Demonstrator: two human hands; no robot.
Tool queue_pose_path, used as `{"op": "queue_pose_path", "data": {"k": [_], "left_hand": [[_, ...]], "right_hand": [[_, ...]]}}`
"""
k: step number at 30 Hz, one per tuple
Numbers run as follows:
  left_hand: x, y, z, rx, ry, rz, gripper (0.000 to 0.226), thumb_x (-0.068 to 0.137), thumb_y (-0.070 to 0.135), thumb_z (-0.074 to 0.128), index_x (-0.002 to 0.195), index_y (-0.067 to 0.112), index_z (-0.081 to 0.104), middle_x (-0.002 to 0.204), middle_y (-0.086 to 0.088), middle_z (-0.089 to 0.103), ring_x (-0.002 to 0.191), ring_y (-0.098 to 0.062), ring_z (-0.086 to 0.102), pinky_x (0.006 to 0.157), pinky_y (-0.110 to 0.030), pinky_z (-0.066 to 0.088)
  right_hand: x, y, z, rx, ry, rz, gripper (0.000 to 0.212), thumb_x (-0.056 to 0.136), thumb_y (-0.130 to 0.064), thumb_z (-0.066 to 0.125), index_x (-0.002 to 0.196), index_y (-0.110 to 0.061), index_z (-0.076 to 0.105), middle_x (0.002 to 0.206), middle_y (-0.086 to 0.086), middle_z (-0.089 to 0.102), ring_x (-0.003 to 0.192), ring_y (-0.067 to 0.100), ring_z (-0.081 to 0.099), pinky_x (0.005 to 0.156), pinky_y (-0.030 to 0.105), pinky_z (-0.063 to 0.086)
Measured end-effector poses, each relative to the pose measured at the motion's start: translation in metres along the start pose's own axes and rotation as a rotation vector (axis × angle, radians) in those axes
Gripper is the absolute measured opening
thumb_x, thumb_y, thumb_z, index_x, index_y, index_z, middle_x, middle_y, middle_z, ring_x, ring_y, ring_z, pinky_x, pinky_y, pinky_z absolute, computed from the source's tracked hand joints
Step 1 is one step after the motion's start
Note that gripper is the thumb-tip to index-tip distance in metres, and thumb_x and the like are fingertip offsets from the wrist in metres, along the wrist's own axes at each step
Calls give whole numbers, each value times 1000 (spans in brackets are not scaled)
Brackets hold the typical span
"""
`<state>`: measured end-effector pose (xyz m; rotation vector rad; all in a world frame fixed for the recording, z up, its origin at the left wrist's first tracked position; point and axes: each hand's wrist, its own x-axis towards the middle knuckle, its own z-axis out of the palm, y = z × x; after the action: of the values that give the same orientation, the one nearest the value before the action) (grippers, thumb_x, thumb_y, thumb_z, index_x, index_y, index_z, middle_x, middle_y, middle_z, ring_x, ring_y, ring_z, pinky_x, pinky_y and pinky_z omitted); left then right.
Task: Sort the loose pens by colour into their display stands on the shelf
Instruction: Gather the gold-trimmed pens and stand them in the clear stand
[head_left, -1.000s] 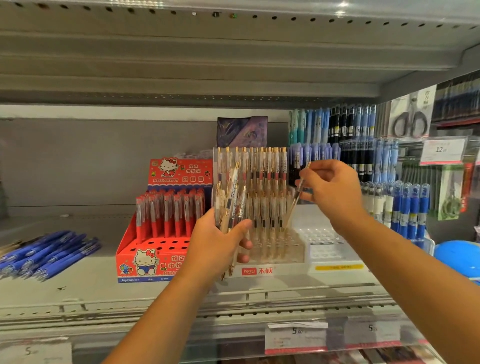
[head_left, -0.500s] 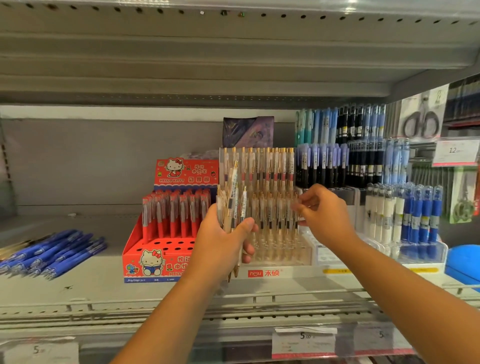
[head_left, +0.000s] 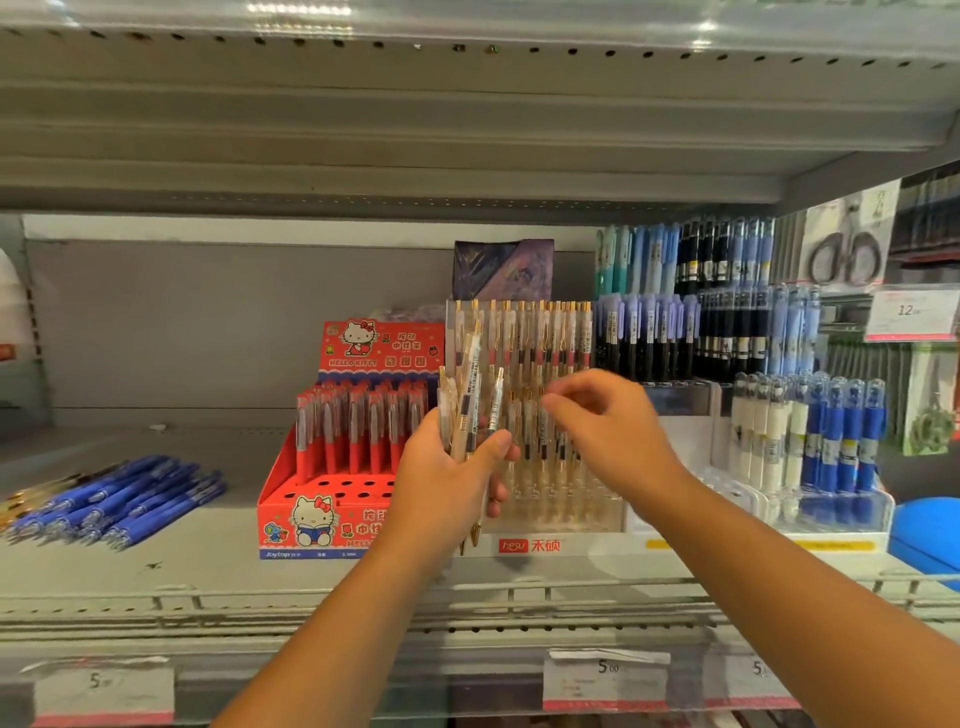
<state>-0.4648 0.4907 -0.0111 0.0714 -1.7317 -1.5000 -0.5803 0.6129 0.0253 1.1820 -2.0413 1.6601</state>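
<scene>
Partly done: clear stand (head_left: 571, 519) partly filled, left hand (head_left: 447, 483) gripping 1 bundle of gold pens (head_left: 470, 410), right hand (head_left: 618, 436) too blurred to tell, blue pens (head_left: 119, 499) loose at left.

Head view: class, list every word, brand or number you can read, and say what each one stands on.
"HELLO KITTY": red box, header.
"Joytop": red box, bottom edge.
"禾硕": clear stand, base.
"12": right tag.
"5.00": shelf tag.
Labels on held pens and small print on tags: too blurred to read.
</scene>
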Motion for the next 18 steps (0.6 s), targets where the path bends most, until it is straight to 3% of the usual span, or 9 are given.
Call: {"op": "queue_pose_path", "data": {"k": [2,4,8,10,13,16,18], "left_hand": [[-1,1,1,-6,-18,2,15,94,17,66,105,26,61,81,-4,73,52,-16,61,47,-27,50],[-2,3,1,3,-29,1,17,94,15,64,107,27,60,79,-3,72,53,-17,61,47,-27,50],[-3,7,-4,44,-35,9,19,95,15,63,109,26,59,81,-1,72,55,-18,64,50,-28,52],[-4,7,-11,101,-35,22,18,95,16,63,110,26,59,84,1,73,61,-19,69,52,-29,55],[-6,7,-24,188,-2,45,16,95,23,63,109,30,60,88,7,74,73,-13,72,57,-32,60],[-7,5,-36,272,107,96,12,94,31,63,104,34,58,88,22,70,78,1,69,60,-19,56],[-7,3,-44,333,219,118,9,94,35,63,99,35,55,84,20,69,76,7,65,57,-13,49]], "right_hand": [[-4,-18,13,195,-212,139,22,92,-22,65,114,-20,64,101,-5,69,91,9,66,73,23,54],[-7,-27,24,330,-280,203,24,94,-14,62,117,-18,59,100,1,70,84,10,68,65,19,53],[-10,-34,32,467,-208,247,19,92,-6,63,110,-10,63,87,8,74,66,11,68,55,21,52],[-11,-34,37,448,-173,241,24,91,-5,64,114,-10,60,86,7,75,74,18,71,62,26,58],[-13,-36,46,387,-110,185,33,91,-7,66,116,-22,52,81,-2,75,75,12,73,69,31,61],[-8,-41,50,416,-34,130,33,88,-8,70,114,-21,53,81,3,74,71,14,73,63,31,62],[-3,-44,50,405,-8,106,31,88,-9,70,112,-19,54,82,5,74,68,15,73,60,29,61]]}}
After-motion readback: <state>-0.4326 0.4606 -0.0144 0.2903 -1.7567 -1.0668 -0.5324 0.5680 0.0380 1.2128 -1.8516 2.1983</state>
